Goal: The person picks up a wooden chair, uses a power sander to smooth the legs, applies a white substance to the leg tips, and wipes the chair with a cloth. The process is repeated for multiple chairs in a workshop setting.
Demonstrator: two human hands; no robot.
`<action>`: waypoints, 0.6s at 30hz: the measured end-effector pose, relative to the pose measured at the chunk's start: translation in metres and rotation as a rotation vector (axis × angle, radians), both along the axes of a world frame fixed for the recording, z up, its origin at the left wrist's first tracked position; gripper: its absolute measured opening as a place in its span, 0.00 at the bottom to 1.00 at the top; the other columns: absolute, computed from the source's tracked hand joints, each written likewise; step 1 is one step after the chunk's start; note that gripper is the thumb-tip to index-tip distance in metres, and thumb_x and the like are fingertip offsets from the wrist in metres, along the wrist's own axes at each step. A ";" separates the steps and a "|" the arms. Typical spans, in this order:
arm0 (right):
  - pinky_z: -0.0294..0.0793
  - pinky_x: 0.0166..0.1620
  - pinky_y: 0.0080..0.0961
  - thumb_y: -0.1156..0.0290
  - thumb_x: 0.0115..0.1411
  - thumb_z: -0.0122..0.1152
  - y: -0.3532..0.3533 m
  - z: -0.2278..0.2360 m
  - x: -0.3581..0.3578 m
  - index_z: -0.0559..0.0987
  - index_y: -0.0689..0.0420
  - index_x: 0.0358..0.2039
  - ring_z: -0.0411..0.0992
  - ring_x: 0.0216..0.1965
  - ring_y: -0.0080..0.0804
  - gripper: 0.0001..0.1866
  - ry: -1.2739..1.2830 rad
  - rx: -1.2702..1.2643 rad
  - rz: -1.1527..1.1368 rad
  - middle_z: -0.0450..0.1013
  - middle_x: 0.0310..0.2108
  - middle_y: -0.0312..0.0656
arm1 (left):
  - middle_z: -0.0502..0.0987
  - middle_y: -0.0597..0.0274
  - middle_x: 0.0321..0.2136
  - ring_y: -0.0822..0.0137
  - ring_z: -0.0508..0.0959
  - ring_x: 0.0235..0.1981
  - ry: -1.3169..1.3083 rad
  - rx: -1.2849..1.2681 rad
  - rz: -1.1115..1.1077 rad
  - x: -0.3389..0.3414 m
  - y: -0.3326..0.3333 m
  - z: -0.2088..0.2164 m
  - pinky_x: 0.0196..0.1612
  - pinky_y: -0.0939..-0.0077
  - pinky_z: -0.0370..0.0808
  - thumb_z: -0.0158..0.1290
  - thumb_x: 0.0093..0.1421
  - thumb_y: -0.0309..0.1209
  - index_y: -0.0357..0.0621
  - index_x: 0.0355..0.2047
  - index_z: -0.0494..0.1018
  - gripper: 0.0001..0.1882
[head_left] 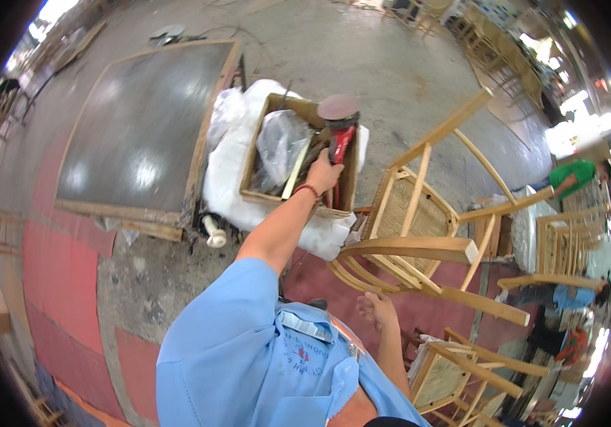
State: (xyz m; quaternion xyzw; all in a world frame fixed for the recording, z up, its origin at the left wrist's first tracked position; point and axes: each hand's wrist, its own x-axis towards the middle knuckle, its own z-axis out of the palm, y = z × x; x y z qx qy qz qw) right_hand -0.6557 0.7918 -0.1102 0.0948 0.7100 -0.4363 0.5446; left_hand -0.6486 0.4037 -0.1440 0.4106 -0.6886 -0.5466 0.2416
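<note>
My left hand [322, 175] is wrapped round the red and black body of a disc sander [342, 139]. The round brownish pad of the sander points up and away from me. It is over the right side of an open cardboard box [250, 162], which holds a clear plastic bag [282, 141], a pale strip [295, 171] and other items too jumbled to name. My right hand [378, 311] is low in front of my body with fingers apart and nothing in it. Close to it is a tipped wooden chair [409, 248] with a woven seat and its legs upward.
The box rests on white wrapping [228, 183]. Left of it stands a dark-topped table [145, 124] with a wooden edge. Another woven-seat chair [444, 373] is at lower right. Red matting [60, 285] covers part of the floor. People, one in a green top [575, 176], are at far right.
</note>
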 end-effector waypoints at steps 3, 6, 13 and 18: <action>0.74 0.32 0.26 0.65 0.60 0.58 -0.016 -0.001 -0.006 0.71 0.60 0.52 0.75 0.32 0.31 0.21 0.090 -0.050 0.047 0.77 0.36 0.43 | 0.77 0.38 0.40 0.43 0.78 0.43 -0.089 -0.023 -0.054 0.008 -0.003 0.022 0.48 0.57 0.73 0.57 0.54 0.39 0.38 0.49 0.68 0.26; 0.74 0.33 0.26 0.64 0.60 0.58 -0.027 -0.009 -0.015 0.71 0.60 0.52 0.75 0.32 0.31 0.22 0.119 -0.087 0.189 0.77 0.37 0.44 | 0.79 0.41 0.39 0.47 0.79 0.42 -0.054 -0.019 -0.164 0.054 -0.011 0.054 0.47 0.63 0.74 0.56 0.56 0.40 0.37 0.45 0.73 0.22; 0.74 0.31 0.29 0.62 0.61 0.57 -0.015 -0.051 -0.024 0.72 0.57 0.49 0.76 0.32 0.32 0.19 0.079 0.060 0.380 0.77 0.37 0.44 | 0.80 0.47 0.36 0.50 0.79 0.40 -0.156 -0.371 0.769 0.299 -0.013 0.054 0.42 0.63 0.74 0.51 0.58 0.37 0.38 0.37 0.77 0.15; 0.73 0.29 0.27 0.63 0.61 0.56 -0.008 -0.066 -0.032 0.73 0.58 0.48 0.75 0.29 0.30 0.17 0.123 0.105 0.428 0.77 0.35 0.42 | 0.79 0.39 0.35 0.45 0.78 0.40 -0.489 -0.104 0.723 0.365 0.027 -0.010 0.45 0.59 0.73 0.52 0.56 0.48 0.32 0.35 0.77 0.25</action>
